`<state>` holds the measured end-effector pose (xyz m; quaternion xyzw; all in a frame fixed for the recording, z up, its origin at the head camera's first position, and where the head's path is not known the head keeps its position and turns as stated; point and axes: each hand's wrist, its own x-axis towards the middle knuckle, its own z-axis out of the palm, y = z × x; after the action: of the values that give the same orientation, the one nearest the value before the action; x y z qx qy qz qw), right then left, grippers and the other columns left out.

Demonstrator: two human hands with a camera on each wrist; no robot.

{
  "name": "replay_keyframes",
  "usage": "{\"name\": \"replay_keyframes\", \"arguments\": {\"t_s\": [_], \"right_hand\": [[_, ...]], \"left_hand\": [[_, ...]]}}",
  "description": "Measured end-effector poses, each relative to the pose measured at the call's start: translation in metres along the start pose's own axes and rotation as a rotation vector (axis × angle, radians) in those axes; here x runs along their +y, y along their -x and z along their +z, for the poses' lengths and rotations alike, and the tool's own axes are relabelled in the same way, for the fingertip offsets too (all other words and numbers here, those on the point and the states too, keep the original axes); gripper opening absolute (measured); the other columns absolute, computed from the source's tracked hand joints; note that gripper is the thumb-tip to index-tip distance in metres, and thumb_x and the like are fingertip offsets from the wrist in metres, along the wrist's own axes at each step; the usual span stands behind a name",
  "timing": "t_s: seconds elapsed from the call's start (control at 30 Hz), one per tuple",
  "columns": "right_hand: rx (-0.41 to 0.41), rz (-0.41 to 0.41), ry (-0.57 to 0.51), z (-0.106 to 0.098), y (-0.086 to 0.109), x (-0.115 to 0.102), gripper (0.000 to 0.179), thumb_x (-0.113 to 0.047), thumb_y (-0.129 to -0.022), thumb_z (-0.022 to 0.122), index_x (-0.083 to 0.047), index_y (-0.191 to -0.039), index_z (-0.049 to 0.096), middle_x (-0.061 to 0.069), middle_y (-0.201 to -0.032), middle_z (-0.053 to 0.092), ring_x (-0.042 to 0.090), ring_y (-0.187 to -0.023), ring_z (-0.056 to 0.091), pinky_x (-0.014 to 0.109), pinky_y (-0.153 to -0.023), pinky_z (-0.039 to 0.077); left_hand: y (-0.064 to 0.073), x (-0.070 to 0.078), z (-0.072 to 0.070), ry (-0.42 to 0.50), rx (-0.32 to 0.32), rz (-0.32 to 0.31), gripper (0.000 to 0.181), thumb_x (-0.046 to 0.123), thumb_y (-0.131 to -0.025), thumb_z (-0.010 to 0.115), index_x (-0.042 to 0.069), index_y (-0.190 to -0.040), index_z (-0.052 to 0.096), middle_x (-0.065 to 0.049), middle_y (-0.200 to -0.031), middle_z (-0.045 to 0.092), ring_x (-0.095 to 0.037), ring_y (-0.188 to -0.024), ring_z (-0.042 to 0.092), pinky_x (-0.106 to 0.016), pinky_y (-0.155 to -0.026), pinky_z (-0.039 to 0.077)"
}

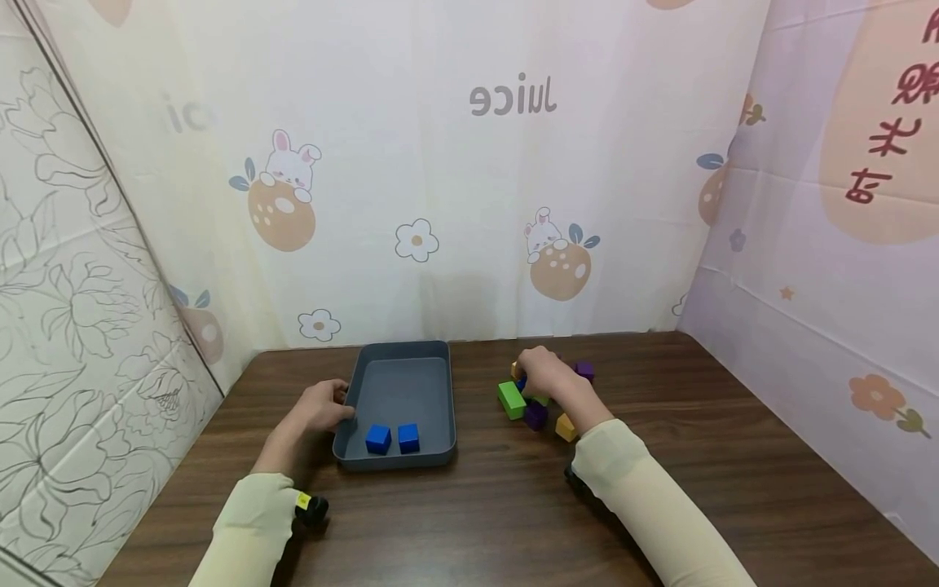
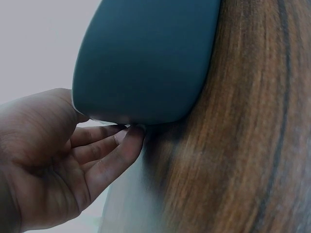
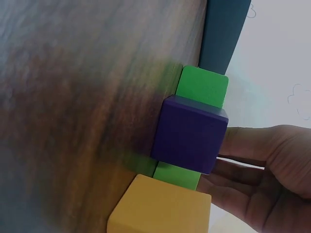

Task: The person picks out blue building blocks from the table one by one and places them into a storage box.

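Note:
A grey tray point(image 1: 399, 391) lies on the table with two blue blocks, one block point(image 1: 378, 439) left of the other block point(image 1: 408, 438), at its near end. My left hand point(image 1: 323, 406) grips the tray's left side, thumb at the rim and fingers against the outer wall. Over a cluster of colored blocks is my right hand point(image 1: 550, 379), its fingers reaching down at a blue block point(image 1: 522, 383). In the right wrist view its fingertips are hidden behind a purple block point(image 3: 189, 133); I cannot tell whether they pinch the blue one.
Around the right hand lie a green block point(image 1: 511, 400), a yellow block point(image 1: 566, 428) and another purple block point(image 1: 584, 371). The brown wooden table point(image 1: 484, 522) meets a printed curtain point(image 1: 469, 187) at the back. Patterned sheets hang on both sides.

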<state>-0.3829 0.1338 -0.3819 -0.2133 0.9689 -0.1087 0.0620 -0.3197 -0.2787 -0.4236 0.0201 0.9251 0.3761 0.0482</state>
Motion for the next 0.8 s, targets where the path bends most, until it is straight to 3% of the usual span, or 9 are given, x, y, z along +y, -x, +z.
{"name": "replay_keyframes", "arguments": {"t_s": [0.57, 0.8], "right_hand": [[-0.028, 0.019, -0.005, 0.0012, -0.0019, -0.0004, 0.031, 0.003, -0.090, 0.077, 0.001, -0.121, 0.076, 0.017, -0.117, 0.071, 0.024, -0.090, 0.062, 0.037, -0.076, 0.059], [-0.036, 0.014, -0.009, -0.0002, -0.0018, 0.0017, 0.032, 0.002, -0.090, 0.077, 0.000, -0.121, 0.076, 0.018, -0.120, 0.071, 0.024, -0.096, 0.063, 0.041, -0.082, 0.061]], "left_hand": [[0.0000, -0.0013, 0.0007, 0.016, 0.006, -0.018, 0.051, 0.004, -0.096, 0.069, -0.014, -0.140, 0.051, -0.030, -0.124, 0.064, -0.032, -0.096, 0.069, -0.045, -0.076, 0.066], [-0.0007, -0.0020, 0.0012, 0.022, 0.006, -0.016, 0.051, 0.004, -0.096, 0.069, -0.014, -0.140, 0.051, -0.030, -0.124, 0.064, -0.033, -0.096, 0.070, -0.045, -0.077, 0.066]]}}
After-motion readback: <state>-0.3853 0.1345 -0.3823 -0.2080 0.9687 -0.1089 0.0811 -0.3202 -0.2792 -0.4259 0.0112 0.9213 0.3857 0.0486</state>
